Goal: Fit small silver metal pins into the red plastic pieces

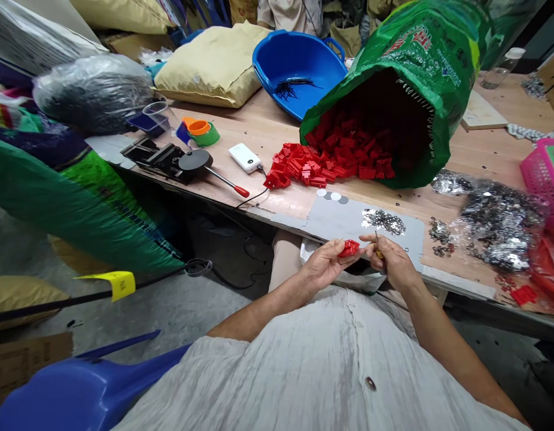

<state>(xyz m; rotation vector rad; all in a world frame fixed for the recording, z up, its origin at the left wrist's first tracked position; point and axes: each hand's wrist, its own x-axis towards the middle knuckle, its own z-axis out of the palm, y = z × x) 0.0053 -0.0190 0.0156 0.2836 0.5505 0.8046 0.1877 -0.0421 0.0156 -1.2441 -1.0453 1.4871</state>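
Note:
My left hand (324, 261) pinches a small red plastic part (349, 248) just below the table's front edge. My right hand (390, 258) is closed round a thin yellowish tool (378, 246) whose tip meets the red part. Both hands sit close together above my lap. On the table beyond them lies a grey board (349, 218) with a scatter of small shiny metal pieces (384, 221). A heap of the same red parts (313, 164) spills out of a tipped green sack (411, 84).
A blue basin (299, 63) stands at the back, and a white power bank (244, 158) with a cable lies left of the heap. A black hand press (178, 161) sits at the left edge. Bags of metal pieces (496, 221) and a pink basket (544, 173) are on the right. Another person sits behind the basin.

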